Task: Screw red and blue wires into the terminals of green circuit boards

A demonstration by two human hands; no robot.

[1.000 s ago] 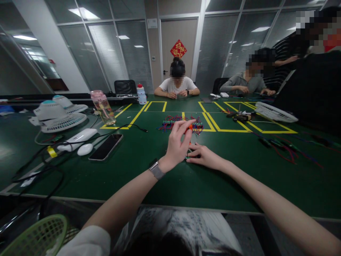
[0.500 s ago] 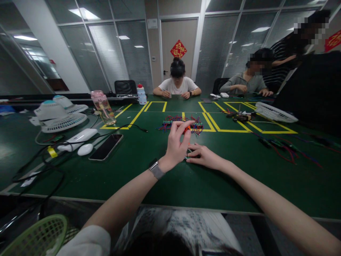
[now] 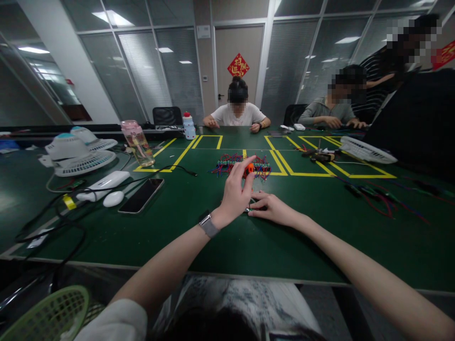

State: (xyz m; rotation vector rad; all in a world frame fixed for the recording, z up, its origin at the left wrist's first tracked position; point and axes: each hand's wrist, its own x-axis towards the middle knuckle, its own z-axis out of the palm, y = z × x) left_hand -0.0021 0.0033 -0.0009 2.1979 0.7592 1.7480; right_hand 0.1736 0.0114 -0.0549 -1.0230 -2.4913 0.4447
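Observation:
My left hand (image 3: 235, 192), with a watch on the wrist, is raised over the green table (image 3: 220, 237) and pinches the orange handle of a small screwdriver (image 3: 250, 169) that stands upright. My right hand (image 3: 272, 207) lies low on the table just to its right, fingers pressed on a small dark part (image 3: 253, 208) under the tool's tip. The part is mostly hidden by both hands. A heap of red, blue and green wired connectors (image 3: 241, 165) lies just beyond the hands.
On the left lie a black phone (image 3: 141, 195), a white mouse (image 3: 113, 198), a white box (image 3: 103, 183), two desk fans (image 3: 76, 154), a pink-lidded bottle (image 3: 137, 142) and black cables. Loose wires (image 3: 377, 196) and another fan (image 3: 366, 149) are on the right. Three other people are at the far side. A green basket (image 3: 50, 315) sits bottom left.
My left hand's fingers have shifted round the orange handle, as if twisting it. My right hand stays put. The person opposite has spread their hands apart.

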